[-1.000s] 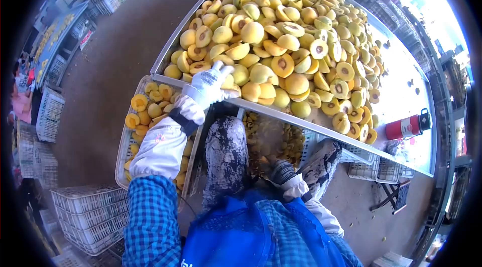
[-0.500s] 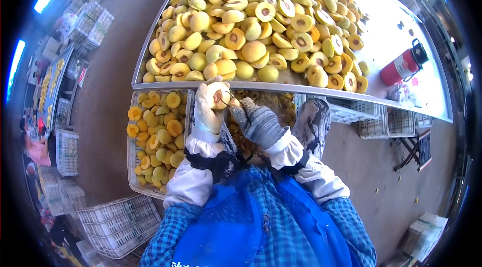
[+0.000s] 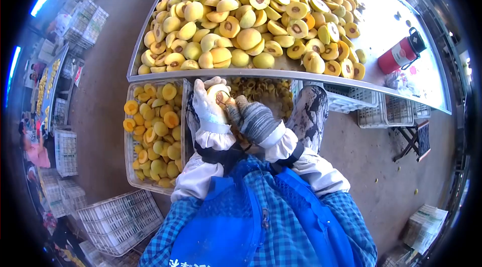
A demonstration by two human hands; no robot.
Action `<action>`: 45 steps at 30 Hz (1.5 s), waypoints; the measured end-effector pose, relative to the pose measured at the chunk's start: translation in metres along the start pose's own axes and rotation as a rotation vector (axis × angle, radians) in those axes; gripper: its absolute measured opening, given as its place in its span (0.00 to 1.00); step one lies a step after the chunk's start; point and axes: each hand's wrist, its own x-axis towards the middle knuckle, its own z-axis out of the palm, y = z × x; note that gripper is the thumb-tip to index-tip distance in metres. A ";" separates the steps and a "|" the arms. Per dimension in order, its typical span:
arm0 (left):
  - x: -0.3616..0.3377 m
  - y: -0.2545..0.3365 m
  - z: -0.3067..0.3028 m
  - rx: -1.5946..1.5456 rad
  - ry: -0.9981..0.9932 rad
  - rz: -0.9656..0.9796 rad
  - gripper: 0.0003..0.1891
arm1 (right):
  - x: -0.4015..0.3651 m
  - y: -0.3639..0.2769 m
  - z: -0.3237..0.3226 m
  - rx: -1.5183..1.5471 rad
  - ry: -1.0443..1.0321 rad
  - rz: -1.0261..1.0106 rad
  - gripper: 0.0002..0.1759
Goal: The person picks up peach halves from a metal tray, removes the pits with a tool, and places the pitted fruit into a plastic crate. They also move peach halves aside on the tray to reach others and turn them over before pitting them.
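Note:
My left hand (image 3: 208,110), in a pale glove, holds a halved yellow peach (image 3: 218,91) with its cut face and brown pit cavity turned up. My right hand (image 3: 257,122), in a grey knit glove, is closed with its fingertips against that half. From its fingers a thin, dark, curved pitting tool reaches the pit; its handle is hidden in the glove. Just beyond both hands, a big heap of peach halves (image 3: 248,39) lies on a metal-rimmed table (image 3: 241,73). Beside my left hand stands a crate (image 3: 127,159) of peach halves, several showing hollow orange centres.
Brown and yellow scraps (image 3: 263,88) lie under the table edge between my knees. A red flask (image 3: 396,57) stands at the table's right. White crates (image 3: 369,97) and a folding stool (image 3: 419,139) are on the right; another crate (image 3: 118,222) sits at lower left.
My left hand has tilted and turned toward my right hand, bringing the peach half closer to the right fingertips. The view has shifted slightly, so the table sits higher.

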 end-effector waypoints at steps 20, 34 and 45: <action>-0.024 0.004 0.001 0.442 -0.248 0.108 0.30 | -0.021 0.011 -0.016 0.753 -0.313 0.084 0.22; 0.106 0.079 -0.266 1.366 0.460 0.515 0.23 | -0.045 0.062 0.036 0.901 -0.222 0.650 0.20; 0.120 0.076 0.027 1.686 -0.709 0.792 0.30 | -0.039 0.077 0.078 0.674 -0.143 0.284 0.12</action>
